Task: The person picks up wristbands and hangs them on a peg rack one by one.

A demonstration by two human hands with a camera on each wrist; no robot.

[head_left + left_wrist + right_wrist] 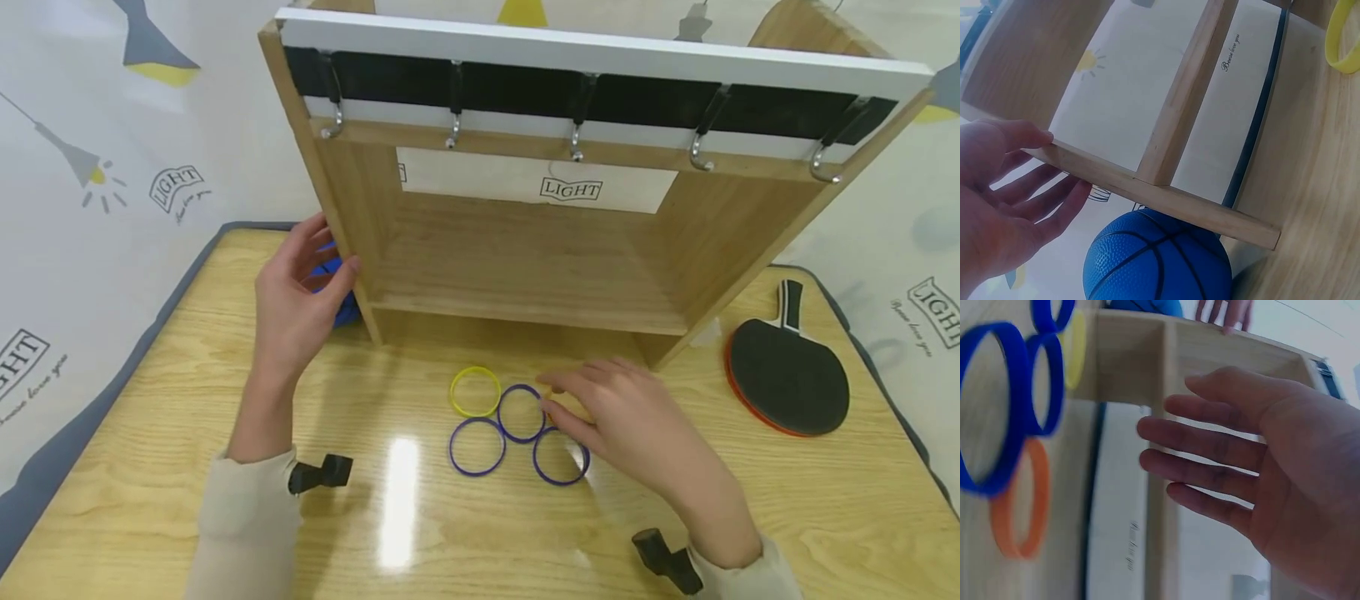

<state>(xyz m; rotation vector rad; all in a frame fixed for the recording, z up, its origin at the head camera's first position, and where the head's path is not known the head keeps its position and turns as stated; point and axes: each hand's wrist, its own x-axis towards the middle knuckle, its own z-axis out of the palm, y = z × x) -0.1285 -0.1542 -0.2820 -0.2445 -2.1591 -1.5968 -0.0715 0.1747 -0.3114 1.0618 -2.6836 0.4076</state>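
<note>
My left hand [296, 292] holds the left side panel of a wooden shelf unit [525, 258]. Its thumb lies on the panel's front edge, with the fingers along the outer face. Over the tabletop, my right hand [622, 408] hovers with fingers extended and holds nothing, as the right wrist view shows. Beneath its fingertips lies an orange ring [1038, 500], mostly hidden in the head view. Beside it lie a yellow ring [453, 403] and several blue rings, among them a left one [452, 460], an upper one [500, 423] and a right one [551, 482].
Metal hooks [577, 142] line the shelf's black-and-white top board [517, 83]. A blue ball [1157, 259] sits outside the left panel, partly behind my left hand. At the right lies a black table tennis bat [787, 375]. Patterned cloth [97, 275] surrounds the wooden table [330, 533].
</note>
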